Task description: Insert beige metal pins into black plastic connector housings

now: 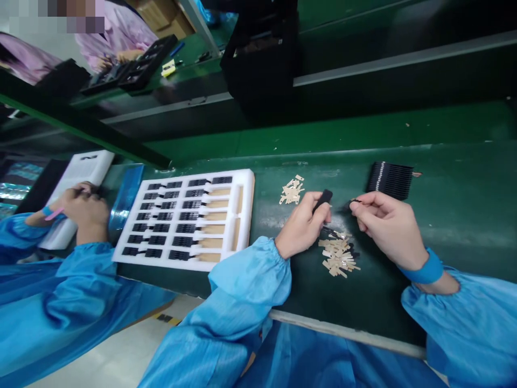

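My left hand (302, 223) is closed around a small flat black rectangular part (323, 199), its top end sticking out past the thumb. To its right, my right hand (385, 221) pinches a tiny dark piece (354, 202) between thumb and forefinger; its kind is too small to make out. Between and below the hands lies a pile of cream-coloured strips (339, 257) with some dark pieces among them. A smaller heap of similar strips (291, 192) is beyond my left hand. Behind my right hand stands a row of black flat parts (391, 180) packed side by side.
A white foam tray (245, 215) with black parts in its slots lies left on the green bench (464, 215). At far left, a co-worker's hands (86, 210) are near another white tray (95, 161). A green post (133, 145) slants across; black bins (258, 64) stand behind.
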Action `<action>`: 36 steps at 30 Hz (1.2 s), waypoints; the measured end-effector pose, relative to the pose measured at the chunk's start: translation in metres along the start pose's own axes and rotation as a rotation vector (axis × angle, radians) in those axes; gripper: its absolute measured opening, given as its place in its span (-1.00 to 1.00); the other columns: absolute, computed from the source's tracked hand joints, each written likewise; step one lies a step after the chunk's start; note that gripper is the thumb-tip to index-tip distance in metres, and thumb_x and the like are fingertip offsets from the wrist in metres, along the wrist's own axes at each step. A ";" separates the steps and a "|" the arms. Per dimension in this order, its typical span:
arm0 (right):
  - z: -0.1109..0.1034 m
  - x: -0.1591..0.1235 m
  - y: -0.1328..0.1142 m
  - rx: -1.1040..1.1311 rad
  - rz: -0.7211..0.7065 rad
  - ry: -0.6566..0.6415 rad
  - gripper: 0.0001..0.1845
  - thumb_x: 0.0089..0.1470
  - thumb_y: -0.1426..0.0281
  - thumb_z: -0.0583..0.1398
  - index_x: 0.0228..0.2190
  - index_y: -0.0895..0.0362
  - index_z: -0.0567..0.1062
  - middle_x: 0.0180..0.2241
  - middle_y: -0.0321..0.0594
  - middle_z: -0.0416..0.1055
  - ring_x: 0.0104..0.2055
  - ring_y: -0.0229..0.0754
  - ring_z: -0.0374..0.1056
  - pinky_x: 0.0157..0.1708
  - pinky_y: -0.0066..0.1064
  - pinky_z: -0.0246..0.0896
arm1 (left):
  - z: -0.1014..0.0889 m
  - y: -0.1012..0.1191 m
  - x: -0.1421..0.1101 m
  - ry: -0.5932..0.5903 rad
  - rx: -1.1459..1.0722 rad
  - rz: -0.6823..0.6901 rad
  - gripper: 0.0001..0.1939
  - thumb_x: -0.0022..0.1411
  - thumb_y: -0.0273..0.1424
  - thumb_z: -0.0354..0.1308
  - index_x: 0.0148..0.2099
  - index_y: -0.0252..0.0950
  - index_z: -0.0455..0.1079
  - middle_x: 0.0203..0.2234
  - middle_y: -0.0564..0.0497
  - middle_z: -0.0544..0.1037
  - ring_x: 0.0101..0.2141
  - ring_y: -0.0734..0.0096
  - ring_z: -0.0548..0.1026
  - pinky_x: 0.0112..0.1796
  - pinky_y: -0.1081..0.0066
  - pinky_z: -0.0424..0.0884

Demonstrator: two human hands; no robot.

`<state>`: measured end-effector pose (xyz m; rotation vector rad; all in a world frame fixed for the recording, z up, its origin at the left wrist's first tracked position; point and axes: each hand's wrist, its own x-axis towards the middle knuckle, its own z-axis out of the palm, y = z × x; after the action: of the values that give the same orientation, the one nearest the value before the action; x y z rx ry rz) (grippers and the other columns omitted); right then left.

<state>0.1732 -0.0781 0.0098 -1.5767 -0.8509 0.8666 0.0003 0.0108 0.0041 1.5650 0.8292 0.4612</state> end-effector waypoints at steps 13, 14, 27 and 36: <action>0.004 -0.005 0.017 -0.281 -0.233 0.014 -0.89 0.11 0.34 0.33 -0.40 0.09 0.53 -0.53 -0.31 0.46 -0.57 -0.30 0.31 -0.57 -0.48 0.23 | 0.005 -0.011 0.009 -0.210 -0.521 -0.188 -0.56 0.22 -0.51 0.32 0.14 -0.38 0.46 -0.11 -0.18 0.64 -0.16 0.29 0.66 0.01 0.26 0.57; 0.005 -0.006 0.017 -0.289 -0.238 0.007 -0.89 0.11 0.34 0.33 -0.40 0.09 0.53 -0.53 -0.31 0.46 -0.58 -0.31 0.31 -0.58 -0.48 0.23 | 0.005 -0.011 0.008 -0.208 -0.526 -0.196 -0.56 0.21 -0.51 0.32 0.15 -0.38 0.46 -0.11 -0.18 0.64 -0.16 0.30 0.66 0.02 0.26 0.57; 0.006 -0.006 0.017 -0.329 -0.285 0.008 -0.92 0.12 0.38 0.32 -0.41 0.08 0.53 -0.53 -0.33 0.46 -0.55 -0.29 0.34 -0.55 -0.46 0.24 | 0.004 -0.010 0.008 -0.214 -0.501 -0.236 -0.57 0.26 -0.59 0.23 0.18 -0.41 0.43 -0.10 -0.17 0.65 -0.20 0.38 0.67 0.06 0.30 0.56; 0.005 -0.006 0.019 -0.364 -0.297 0.004 -0.94 0.12 0.41 0.32 -0.39 0.09 0.53 -0.53 -0.35 0.44 -0.55 -0.32 0.32 -0.54 -0.46 0.23 | 0.004 -0.010 0.009 -0.201 -0.473 -0.207 -0.58 0.22 -0.59 0.25 0.14 -0.39 0.46 -0.06 -0.17 0.63 -0.19 0.35 0.67 0.05 0.26 0.57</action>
<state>0.1677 -0.0837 -0.0089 -1.7017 -1.2558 0.5137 0.0068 0.0140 -0.0074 1.0566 0.6598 0.3136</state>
